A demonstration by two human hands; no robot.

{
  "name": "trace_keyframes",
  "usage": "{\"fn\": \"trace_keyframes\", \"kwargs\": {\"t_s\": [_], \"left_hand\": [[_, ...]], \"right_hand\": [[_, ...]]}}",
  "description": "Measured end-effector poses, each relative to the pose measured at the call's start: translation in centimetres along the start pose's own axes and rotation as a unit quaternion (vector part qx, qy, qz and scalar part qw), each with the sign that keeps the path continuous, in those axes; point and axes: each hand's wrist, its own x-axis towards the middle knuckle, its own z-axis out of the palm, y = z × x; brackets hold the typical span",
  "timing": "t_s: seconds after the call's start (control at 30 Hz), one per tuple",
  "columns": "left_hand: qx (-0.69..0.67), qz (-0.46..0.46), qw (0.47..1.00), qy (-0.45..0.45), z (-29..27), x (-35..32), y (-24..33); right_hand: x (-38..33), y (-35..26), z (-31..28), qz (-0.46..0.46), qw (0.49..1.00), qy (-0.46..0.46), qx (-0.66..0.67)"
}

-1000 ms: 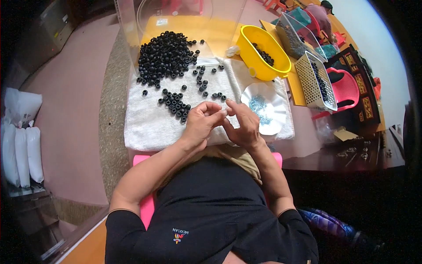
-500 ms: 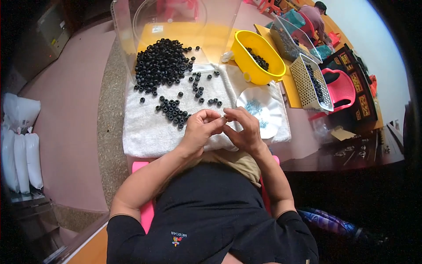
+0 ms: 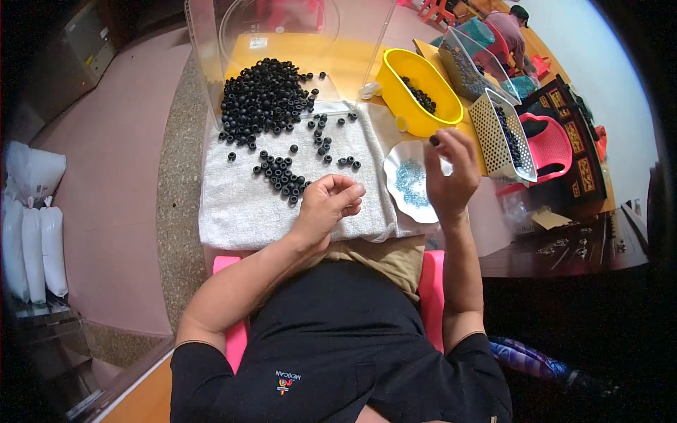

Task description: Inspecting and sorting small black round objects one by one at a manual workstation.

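Note:
My right hand (image 3: pixel 453 173) is raised over the right rim of a white wavy-edged dish (image 3: pixel 395 156), near the yellow tub (image 3: pixel 423 109). Its fingertips pinch one small black round piece (image 3: pixel 434 140). The dish holds tiny pale-blue bits (image 3: pixel 411 185). Over the white towel (image 3: pixel 240 211), my left hand (image 3: pixel 330 206) is closed with thumb and forefinger together; whatever sits between them is too small to make out. Just beyond it lies a cluster of black round pieces with holes (image 3: pixel 282 176). A large heap of the same pieces (image 3: pixel 264 99) lies at the far left of the towel.
Several black pieces lie inside the yellow tub. To its right stand a perforated cream basket (image 3: pixel 502 134) and a clear bin (image 3: pixel 469 67), both with dark pieces. A clear plastic box (image 3: pixel 296 42) rises behind the heap. Another person (image 3: pixel 509 35) works at the far right.
My hands have come apart. The right one moved right and away from me toward the yellow tub with a black piece; the left stays nearly in place, fingers still closed.

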Motion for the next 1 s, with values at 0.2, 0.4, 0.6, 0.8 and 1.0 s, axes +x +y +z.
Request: {"fn": "trace_keyframes", "kwargs": {"t_s": [0.2,0.4,0.6,0.8,1.0], "left_hand": [[0.007,-0.001,1.0,0.001,0.1,-0.1,0.0],[0.011,0.001,1.0,0.006,0.0,0.2,-0.1],[0.003,0.005,1.0,0.006,0.0,0.2,-0.1],[0.007,-0.004,1.0,0.011,0.1,0.1,-0.2],[0.011,-0.007,1.0,0.0,0.0,0.0,-0.5]], "right_hand": [[2.3,1.3,-1.0,-0.035,0.997,0.066,-0.035],[3.7,2.3,-1.6,-0.051,0.99,0.124,-0.046],[4.2,3.0,-1.7,-0.056,0.989,0.138,-0.017],[4.4,3.6,-1.4,-0.047,0.989,0.136,-0.027],[6.2,9.3,0.7,0.031,0.991,0.106,-0.074]]}}
